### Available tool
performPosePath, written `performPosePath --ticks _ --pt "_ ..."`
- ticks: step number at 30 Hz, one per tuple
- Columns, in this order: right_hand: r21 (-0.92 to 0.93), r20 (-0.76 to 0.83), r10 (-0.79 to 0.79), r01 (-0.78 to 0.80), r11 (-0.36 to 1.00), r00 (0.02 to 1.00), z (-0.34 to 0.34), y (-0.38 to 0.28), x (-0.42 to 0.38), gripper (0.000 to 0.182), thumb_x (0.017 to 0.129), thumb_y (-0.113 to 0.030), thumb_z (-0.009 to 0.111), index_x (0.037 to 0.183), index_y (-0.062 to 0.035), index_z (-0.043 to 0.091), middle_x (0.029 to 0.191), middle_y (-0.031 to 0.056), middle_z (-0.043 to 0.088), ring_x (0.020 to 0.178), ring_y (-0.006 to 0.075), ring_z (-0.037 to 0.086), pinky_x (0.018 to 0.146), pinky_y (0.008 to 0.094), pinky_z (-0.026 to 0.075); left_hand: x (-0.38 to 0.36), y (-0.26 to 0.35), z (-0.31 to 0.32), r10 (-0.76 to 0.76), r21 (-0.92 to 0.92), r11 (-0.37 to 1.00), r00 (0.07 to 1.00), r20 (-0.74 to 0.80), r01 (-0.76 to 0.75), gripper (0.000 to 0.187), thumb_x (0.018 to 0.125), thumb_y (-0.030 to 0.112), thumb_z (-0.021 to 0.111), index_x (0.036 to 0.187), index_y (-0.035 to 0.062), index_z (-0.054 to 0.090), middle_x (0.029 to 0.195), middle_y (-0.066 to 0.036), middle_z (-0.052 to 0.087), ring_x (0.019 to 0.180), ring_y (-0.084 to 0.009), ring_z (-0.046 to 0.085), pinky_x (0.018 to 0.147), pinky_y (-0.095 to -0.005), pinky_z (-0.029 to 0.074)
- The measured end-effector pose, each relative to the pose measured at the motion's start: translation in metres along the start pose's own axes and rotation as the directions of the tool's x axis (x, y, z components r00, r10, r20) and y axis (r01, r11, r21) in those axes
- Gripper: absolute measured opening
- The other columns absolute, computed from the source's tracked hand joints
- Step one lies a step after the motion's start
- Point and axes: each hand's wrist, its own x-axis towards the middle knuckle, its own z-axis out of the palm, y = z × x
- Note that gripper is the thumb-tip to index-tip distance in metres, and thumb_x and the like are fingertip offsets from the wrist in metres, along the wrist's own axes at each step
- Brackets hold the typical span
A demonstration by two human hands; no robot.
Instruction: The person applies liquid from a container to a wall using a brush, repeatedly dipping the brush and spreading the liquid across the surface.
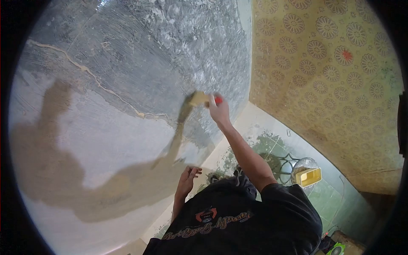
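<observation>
A brush (199, 99) with a wide pale head is in my right hand (219, 111), its red-tipped handle gripped in my closed fingers. Its head is at the grey, rough-coated wall (140, 63), slightly blurred; whether it touches the surface I cannot tell. My left hand (187, 178) hangs low near the smoother pale part of the wall, fingers loosely bent and apart, holding nothing. A thin tan crack line (102, 87) runs across the wall to the left of the brush.
Patterned yellow-brown wall covering (327, 72) rises at the right. On the green tiled floor (325, 199), a yellow rectangular container (308, 177) sits on a round, splattered object beside a metal stand (287, 165). A green round item (336, 249) lies at the bottom right.
</observation>
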Motion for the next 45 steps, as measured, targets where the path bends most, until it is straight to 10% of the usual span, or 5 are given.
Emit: performPosePath --ticks 8,20,26,37,45 --pt "0.518 -0.048 -0.368 0.339 0.786 0.928 0.02 -0.155 -0.002 0.026 0.108 -0.016 0.048 0.109 0.0027 0.065 0.091 0.0076 0.068 0.083 0.0126 0.065 0.077 0.0275 0.052 -0.005 0.002 0.009 0.022 0.022 1.0 1.0 0.005 -0.023 0.029 0.109 0.027 0.045 0.113 0.0007 0.058 0.114 -0.012 0.068 0.105 -0.0213 0.065 0.091 -0.0367 0.05" --pt "-0.063 -0.058 0.002 -0.005 0.998 0.998 -0.001 0.072 -0.018 0.026 0.106 -0.023 0.054 0.101 -0.0007 0.066 0.083 0.0036 0.067 0.072 0.0081 0.06 0.067 0.0268 0.049 -0.034 -0.007 0.019 -0.091 -0.047 0.995 0.996 -0.021 0.09 0.031 0.109 0.028 0.045 0.113 0.0002 0.058 0.116 -0.013 0.068 0.107 -0.0219 0.065 0.093 -0.0365 0.05" --pt "0.53 -0.149 -0.089 0.155 0.834 0.985 0.001 -0.046 -0.014 0.028 0.106 -0.024 0.054 0.106 0.0011 0.068 0.084 0.0052 0.068 0.075 0.0111 0.061 0.069 0.0284 0.05 -0.043 -0.01 0.015 -0.145 0.013 0.989 0.989 0.009 0.145 0.029 0.109 0.026 0.045 0.115 0.0001 0.057 0.116 -0.013 0.068 0.107 -0.021 0.064 0.092 -0.0354 0.049" --pt "-0.363 -0.176 0.402 -0.439 0.822 0.899 -0.023 0.218 -0.091 0.032 0.104 -0.028 0.057 0.106 0.0016 0.07 0.083 0.0062 0.07 0.079 0.0107 0.066 0.067 0.0301 0.055 -0.036 0.005 -0.023 -0.187 0.111 0.977 0.982 0.025 0.183 0.026 0.108 0.025 0.046 0.113 0.0015 0.056 0.116 -0.013 0.067 0.107 -0.0217 0.064 0.092 -0.0359 0.049" --pt "0.847 -0.225 0.348 0.007 0.531 0.91 -0.008 0.091 -0.037 0.035 0.107 -0.026 0.05 0.111 0.0051 0.064 0.088 0.0079 0.067 0.078 0.015 0.058 0.075 0.027 0.047 -0.023 -0.001 -0.052 -0.172 0.157 0.974 0.985 0.027 0.166 0.025 0.108 0.024 0.045 0.109 0.0015 0.056 0.114 -0.014 0.067 0.104 -0.0238 0.065 0.09 -0.0363 0.05"
